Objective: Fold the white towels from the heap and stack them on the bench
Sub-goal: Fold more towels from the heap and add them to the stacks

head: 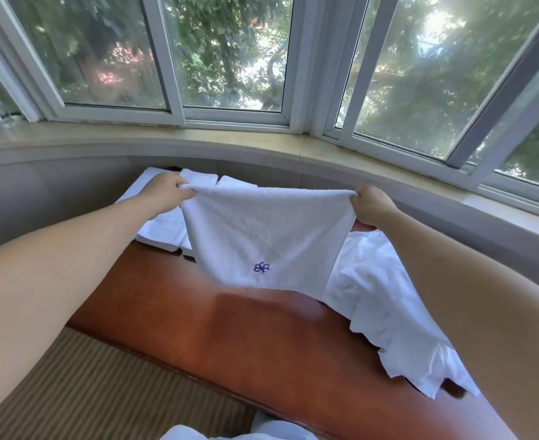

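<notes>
Below the bay window [230, 58], the wooden bench [230, 338] runs away from the person, with the heap [388, 296] of loose white towels along its right side and the stack [163, 227] of folded ones at its far left end. Between them, held in the air above the bench, hangs one towel [261, 236], its top edge stretched crosswise. The left hand [166, 192] pinches one top corner, the right hand [373, 204] the other. The stack lies nearer the left hand, so the folded towel should probably travel leftward.
</notes>
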Motion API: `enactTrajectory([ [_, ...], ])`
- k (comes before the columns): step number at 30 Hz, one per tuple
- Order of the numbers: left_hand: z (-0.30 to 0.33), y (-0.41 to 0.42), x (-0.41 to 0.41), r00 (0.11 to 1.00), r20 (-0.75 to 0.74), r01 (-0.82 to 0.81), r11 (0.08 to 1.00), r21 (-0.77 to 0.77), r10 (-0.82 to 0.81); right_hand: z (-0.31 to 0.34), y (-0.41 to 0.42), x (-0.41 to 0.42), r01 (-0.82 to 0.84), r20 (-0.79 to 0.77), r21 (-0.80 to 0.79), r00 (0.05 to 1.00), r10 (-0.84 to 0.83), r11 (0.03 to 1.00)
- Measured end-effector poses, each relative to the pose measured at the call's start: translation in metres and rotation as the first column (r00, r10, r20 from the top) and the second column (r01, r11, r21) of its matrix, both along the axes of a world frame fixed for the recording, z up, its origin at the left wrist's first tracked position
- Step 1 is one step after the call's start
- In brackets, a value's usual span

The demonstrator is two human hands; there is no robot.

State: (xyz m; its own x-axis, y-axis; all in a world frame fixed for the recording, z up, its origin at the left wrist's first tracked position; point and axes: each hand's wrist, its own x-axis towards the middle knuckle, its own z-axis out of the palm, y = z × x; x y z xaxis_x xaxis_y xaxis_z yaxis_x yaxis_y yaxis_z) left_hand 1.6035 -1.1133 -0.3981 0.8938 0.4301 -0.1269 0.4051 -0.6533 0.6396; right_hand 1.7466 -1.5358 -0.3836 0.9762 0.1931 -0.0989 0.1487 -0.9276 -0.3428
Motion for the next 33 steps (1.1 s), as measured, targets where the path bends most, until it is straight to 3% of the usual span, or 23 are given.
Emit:
enactTrajectory([
  [4, 0.0, 0.0, -0.014, 0.996, -0.088, 0.042, 0.993, 0.114, -0.032, -0.001, 0.001, -0.012, -0.038, -0.091, -0.06, 0.995, 0.033, 0.997],
  [6, -0.004, -0.003, -0.023, 0.964, -0.26, 0.062, 0.998, -0.013, -0.063, -0.006, -0.003, -0.022, -0.02, -0.284, -0.011, 0.959, 0.016, 1.0],
  [8, -0.012, -0.006, -0.035, 0.855, -0.505, 0.042, 0.986, -0.159, -0.118, -0.01, -0.009, -0.033, 0.003, -0.531, -0.049, 0.847, -0.028, 0.999],
  [10, -0.017, -0.008, -0.046, 0.72, -0.675, 0.017, 0.977, -0.214, -0.16, -0.014, -0.014, -0.043, -0.015, -0.687, -0.139, 0.722, -0.086, 0.99],
  [14, -0.015, -0.01, -0.055, 0.483, -0.858, -0.031, 0.976, -0.216, -0.174, -0.015, -0.017, -0.046, -0.024, -0.821, -0.222, 0.544, -0.173, 0.975],
  [16, -0.011, -0.01, -0.053, 0.425, -0.89, -0.04, 0.979, -0.199, -0.163, -0.013, -0.014, -0.044, -0.007, -0.834, -0.247, 0.512, -0.208, 0.969],
  [19, -0.008, -0.008, -0.046, 0.529, -0.842, -0.1, 0.977, -0.189, -0.109, -0.019, -0.008, -0.038, 0.02, -0.806, -0.253, 0.549, -0.222, 0.967],
  [23, -0.036, -0.015, -0.038, 0.851, -0.525, -0.227, 0.902, -0.368, 0.0, -0.059, 0.005, -0.029, 0.283, -0.615, 0.113, 0.773, -0.157, 0.952],
  [25, -0.062, -0.028, -0.041, 0.916, -0.4, -0.218, 0.88, -0.421, 0.035, -0.085, 0.014, -0.038, 0.26, -0.531, 0.199, 0.839, -0.119, 0.945],
  [29, -0.128, -0.062, -0.066, 0.901, -0.433, -0.238, 0.875, -0.422, 0.036, -0.15, 0.021, -0.071, 0.176, -0.645, 0.197, 0.764, -0.008, 0.964],
  [33, -0.199, -0.085, -0.102, 0.806, -0.592, -0.273, 0.893, -0.357, 0.011, -0.212, 0.015, -0.105, 0.114, -0.728, 0.102, 0.686, -0.004, 0.988],
])
